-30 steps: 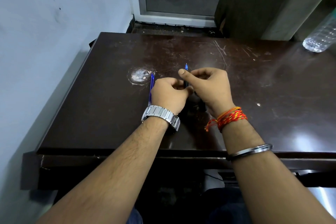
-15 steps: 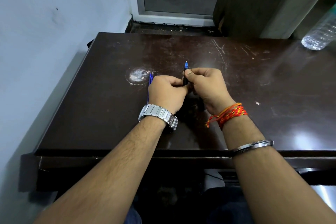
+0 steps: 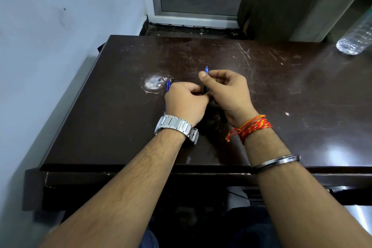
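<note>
**Both hands closing on a slim pen over the desk**

The pen (image 3: 206,70) is being held between the two hands, just above the middle of the desk (image 3: 281,106), with its blue tip pointing away from the person. It is looking light, thin and stiff. Its smooth plastic barrel is probably going to turn or slip under a loose hold. The safest places to take it are likely the barrel just below the tip and the lower end, not the fine point itself.

The right hand (image 3: 229,94) is pinching the upper barrel, with the thumb pressing on the near side and the other fingers curling round behind. The left hand (image 3: 185,102) is clenching round the lower part. That part is sitting hidden inside the fist, so exactly where those fingers are touching it is not showing. The two hands are meeting at the knuckles, so each grip is tight and narrow.

A second pen (image 3: 168,85) is lying flat on the desk just beside the left hand and partly hidden by it. A water bottle (image 3: 354,40) is standing well apart at the far right.
</note>
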Demonstrator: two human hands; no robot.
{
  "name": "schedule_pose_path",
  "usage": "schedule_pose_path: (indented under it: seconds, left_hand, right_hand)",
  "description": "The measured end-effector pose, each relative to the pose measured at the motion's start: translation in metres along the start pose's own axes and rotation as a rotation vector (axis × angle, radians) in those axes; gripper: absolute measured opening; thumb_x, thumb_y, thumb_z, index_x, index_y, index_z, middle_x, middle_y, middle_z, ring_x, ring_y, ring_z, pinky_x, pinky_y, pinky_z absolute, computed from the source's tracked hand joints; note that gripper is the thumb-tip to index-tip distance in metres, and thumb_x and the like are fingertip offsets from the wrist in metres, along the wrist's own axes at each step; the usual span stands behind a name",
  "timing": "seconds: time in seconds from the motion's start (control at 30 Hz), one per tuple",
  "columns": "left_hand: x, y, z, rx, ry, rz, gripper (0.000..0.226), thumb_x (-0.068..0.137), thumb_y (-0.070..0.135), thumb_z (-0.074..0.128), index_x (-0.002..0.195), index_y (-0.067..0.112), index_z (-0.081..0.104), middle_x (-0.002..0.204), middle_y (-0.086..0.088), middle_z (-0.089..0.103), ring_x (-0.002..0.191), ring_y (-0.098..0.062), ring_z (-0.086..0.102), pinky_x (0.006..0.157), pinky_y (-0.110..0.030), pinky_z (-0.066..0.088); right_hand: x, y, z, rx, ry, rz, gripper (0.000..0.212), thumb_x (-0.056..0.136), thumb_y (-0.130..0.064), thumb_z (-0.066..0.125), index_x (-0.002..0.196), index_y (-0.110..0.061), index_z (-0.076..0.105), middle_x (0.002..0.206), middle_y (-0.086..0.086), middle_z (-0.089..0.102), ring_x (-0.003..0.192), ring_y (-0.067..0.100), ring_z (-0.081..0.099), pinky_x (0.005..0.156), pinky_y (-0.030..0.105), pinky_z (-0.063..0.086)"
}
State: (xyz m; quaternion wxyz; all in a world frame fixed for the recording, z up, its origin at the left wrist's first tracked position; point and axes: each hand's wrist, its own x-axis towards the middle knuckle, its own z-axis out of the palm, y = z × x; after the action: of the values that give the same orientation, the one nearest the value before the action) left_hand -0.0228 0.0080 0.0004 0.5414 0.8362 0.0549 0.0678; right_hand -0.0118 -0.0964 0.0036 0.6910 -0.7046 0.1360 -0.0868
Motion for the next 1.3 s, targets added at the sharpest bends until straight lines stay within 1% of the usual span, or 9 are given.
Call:
schedule_pose_path:
  seconds: [0.13,0.27,0.5,0.67,0.8,0.9,1.07,1.17,1.3]
  left_hand:
    - [0.0000,0.0002,0.0012,-0.035,-0.018,-0.016,0.009,0.069,0.027,0.084,0.076,0.025,0.078,0.067,0.017,0.072,0.063,-0.002,0.069,0.058,-0.020,0.053]
    - [0.0004,-0.0019,0.0020,-0.018,-0.017,-0.008,0.014,0.067,0.029,0.084,0.079,0.024,0.080,0.067,0.014,0.073,0.063,-0.003,0.069,0.058,-0.018,0.051]
    - [0.0006,-0.0023,0.0030,-0.030,-0.025,-0.001,0.011,0.069,0.025,0.082,0.080,0.023,0.080,0.067,0.011,0.074,0.062,-0.004,0.069,0.059,-0.020,0.052]
    - [-0.0009,-0.0010,0.0025,-0.018,-0.026,0.011,0.007,0.069,0.026,0.082,0.074,0.025,0.078,0.064,0.012,0.073,0.061,-0.003,0.068,0.057,-0.019,0.051]
    - [-0.0004,-0.0008,0.0021,-0.033,-0.029,0.000,0.008,0.068,0.026,0.083,0.075,0.026,0.079,0.065,0.010,0.073,0.063,-0.005,0.070,0.059,-0.022,0.054]
    - [-0.0011,-0.0013,0.0022,-0.006,-0.024,0.016,0.007,0.069,0.025,0.083,0.071,0.026,0.076,0.065,0.012,0.073,0.064,-0.007,0.070,0.058,-0.022,0.053]
    - [-0.0006,-0.0018,0.0033,-0.015,-0.032,0.011,0.007,0.069,0.024,0.083,0.074,0.023,0.078,0.068,0.009,0.074,0.066,-0.008,0.070,0.063,-0.028,0.058]
    - [-0.0001,-0.0026,0.0028,-0.008,-0.038,0.002,0.011,0.068,0.025,0.084,0.078,0.022,0.079,0.070,0.008,0.075,0.067,-0.009,0.070,0.062,-0.024,0.055]
    - [-0.0019,-0.0018,0.0024,0.007,-0.036,0.023,0.007,0.071,0.023,0.080,0.078,0.022,0.079,0.067,0.010,0.073,0.062,-0.004,0.068,0.055,-0.019,0.049]
  right_hand:
    - [0.0028,-0.0026,0.0001,0.063,0.016,0.029,0.010,0.093,-0.008,0.060,0.100,-0.012,0.064,0.079,0.004,0.072,0.064,0.012,0.066,0.056,0.023,0.050]
    - [0.0022,-0.0018,-0.0011,0.029,0.020,0.031,0.016,0.089,-0.030,0.069,0.092,-0.015,0.065,0.072,-0.002,0.064,0.049,0.003,0.055,0.047,0.020,0.045]
    - [0.0046,-0.0041,-0.0018,0.102,0.026,0.045,0.008,0.096,-0.011,0.055,0.100,-0.016,0.060,0.081,0.002,0.071,0.053,0.005,0.060,0.047,0.019,0.047]
    - [0.0005,-0.0028,-0.0041,0.012,-0.008,0.027,0.021,0.086,-0.021,0.074,0.101,-0.012,0.062,0.087,0.009,0.068,0.069,0.018,0.062,0.066,0.035,0.054]
    - [0.0047,-0.0061,-0.0045,0.112,0.002,0.034,0.008,0.095,-0.009,0.057,0.099,-0.014,0.062,0.080,0.003,0.071,0.056,0.008,0.062,0.047,0.021,0.047]
    - [0.0040,-0.0021,-0.0056,-0.033,-0.009,0.027,0.025,0.084,-0.027,0.074,0.100,-0.012,0.062,0.080,0.003,0.065,0.062,0.012,0.059,0.056,0.027,0.050]
    - [0.0038,-0.0033,-0.0035,0.078,-0.029,0.060,0.007,0.092,-0.009,0.063,0.098,-0.012,0.061,0.078,0.004,0.072,0.058,0.008,0.064,0.054,0.023,0.051]
    - [0.0045,-0.0041,-0.0049,0.075,-0.030,0.075,0.016,0.091,-0.021,0.067,0.099,-0.009,0.062,0.079,0.006,0.068,0.044,0.000,0.055,0.042,0.018,0.043]
    - [0.0008,-0.0036,-0.0063,0.030,-0.025,0.073,0.021,0.084,-0.014,0.075,0.098,-0.009,0.061,0.078,0.008,0.068,0.055,0.011,0.062,0.054,0.027,0.051]
